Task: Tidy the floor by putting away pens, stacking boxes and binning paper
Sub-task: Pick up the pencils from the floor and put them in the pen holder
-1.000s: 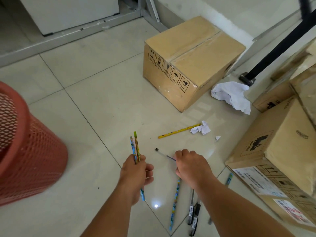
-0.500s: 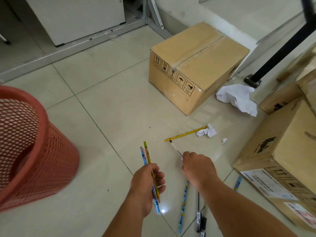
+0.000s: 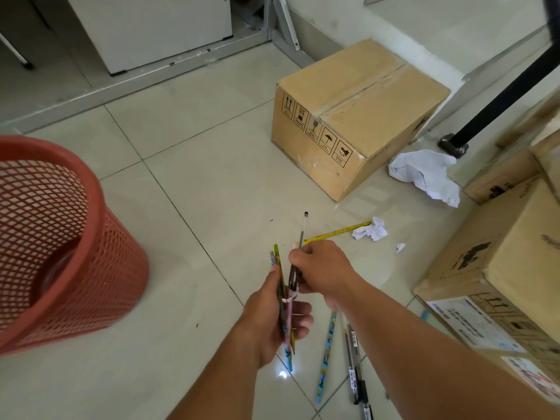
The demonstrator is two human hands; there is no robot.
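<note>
Left hand: fingers curled round a pencil bundle, held above the floor. Right hand: pinches a clear pen beside that bundle. Risk: a loosened left grip during the handover lets pencils slide out and scatter.

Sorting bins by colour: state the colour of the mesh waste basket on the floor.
The basket is red, seen best in the head view.

Glossy pale floor tiles, white cabinet behind.
</note>
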